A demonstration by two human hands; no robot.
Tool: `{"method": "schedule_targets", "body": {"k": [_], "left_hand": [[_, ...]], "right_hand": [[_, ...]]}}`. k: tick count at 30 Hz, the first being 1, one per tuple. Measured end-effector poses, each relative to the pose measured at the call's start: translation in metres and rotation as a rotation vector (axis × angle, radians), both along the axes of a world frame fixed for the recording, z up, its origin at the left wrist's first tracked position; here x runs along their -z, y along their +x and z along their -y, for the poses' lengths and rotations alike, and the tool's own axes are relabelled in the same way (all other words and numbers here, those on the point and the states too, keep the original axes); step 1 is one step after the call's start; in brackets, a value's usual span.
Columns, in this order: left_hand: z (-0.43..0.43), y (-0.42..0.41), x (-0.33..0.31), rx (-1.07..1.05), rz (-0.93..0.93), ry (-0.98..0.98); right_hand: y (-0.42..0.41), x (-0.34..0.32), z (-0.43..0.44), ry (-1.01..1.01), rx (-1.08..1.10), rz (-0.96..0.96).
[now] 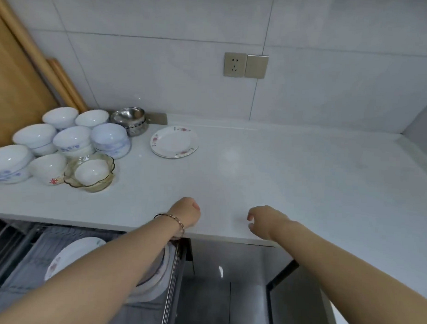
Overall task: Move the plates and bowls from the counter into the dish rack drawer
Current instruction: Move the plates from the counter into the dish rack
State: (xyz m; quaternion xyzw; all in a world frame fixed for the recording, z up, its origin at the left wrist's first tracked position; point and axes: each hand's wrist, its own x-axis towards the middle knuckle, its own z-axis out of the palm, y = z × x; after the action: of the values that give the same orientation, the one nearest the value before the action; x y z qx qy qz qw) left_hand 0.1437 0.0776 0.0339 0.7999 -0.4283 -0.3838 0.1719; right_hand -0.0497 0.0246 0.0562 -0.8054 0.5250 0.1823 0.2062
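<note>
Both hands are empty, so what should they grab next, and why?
Probably reach the left hand forward to the plates. Both it and the right hand hold nothing at the counter edge, the plates lie alone, and other plates already stand in the drawer.

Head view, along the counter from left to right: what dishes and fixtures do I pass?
Cluster of white and blue-patterned bowls → glass dish holding a small white bowl → steel bowls → floral plates → wall socket → blank switch plate.
</note>
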Motion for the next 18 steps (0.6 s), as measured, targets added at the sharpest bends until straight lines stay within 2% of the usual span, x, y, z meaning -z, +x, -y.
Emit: {"method": "schedule_targets", "body": {"k": [10,18], "left_hand": [[0.090,0.101,0.003,-0.165,0.049,0.017],[0.202,0.199,0.038,-0.363,-0.092,0.046]], "right_hand": [[0.074,0.000,0.104,-0.020,-0.082,0.044],[0.184,0.031,0.241,0.078,-0.033,0.081]]}}
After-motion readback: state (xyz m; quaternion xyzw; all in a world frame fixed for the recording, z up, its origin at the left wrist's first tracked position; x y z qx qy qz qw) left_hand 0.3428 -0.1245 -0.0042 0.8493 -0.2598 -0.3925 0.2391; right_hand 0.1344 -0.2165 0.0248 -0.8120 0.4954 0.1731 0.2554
